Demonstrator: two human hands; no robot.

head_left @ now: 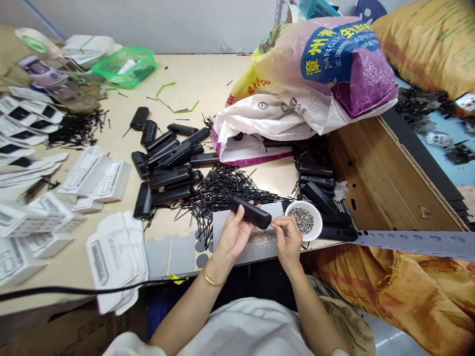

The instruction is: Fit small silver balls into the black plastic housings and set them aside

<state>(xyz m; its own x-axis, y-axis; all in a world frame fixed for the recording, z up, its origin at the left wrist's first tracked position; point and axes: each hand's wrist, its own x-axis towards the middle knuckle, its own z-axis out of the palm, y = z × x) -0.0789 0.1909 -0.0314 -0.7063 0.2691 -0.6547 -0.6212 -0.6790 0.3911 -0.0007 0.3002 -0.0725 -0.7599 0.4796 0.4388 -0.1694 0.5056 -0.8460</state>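
Note:
My left hand [237, 231] is closed around a black plastic handle [251, 212], held level above a grey sheet [245, 254]. At the handle's right end, my right hand [288, 240] pinches a small metal piece, too tiny to name, against the end face. Just right of that hand stands a white bowl [315, 232] of small silvery metal parts [302, 219]. Behind the handle spreads a heap of thin black sticks [230, 190]. Light brown crumbs [260, 238] lie on the sheet beneath my hands.
More black handles [170, 175] are piled at left, others [326, 207] at right beside a wooden board [393, 173]. A printed woven sack [297, 89] lies behind. White boxes [85, 170], flat cartons [117, 252] and a green basket [128, 66] occupy the left side. A black cable [74, 290] crosses the front edge.

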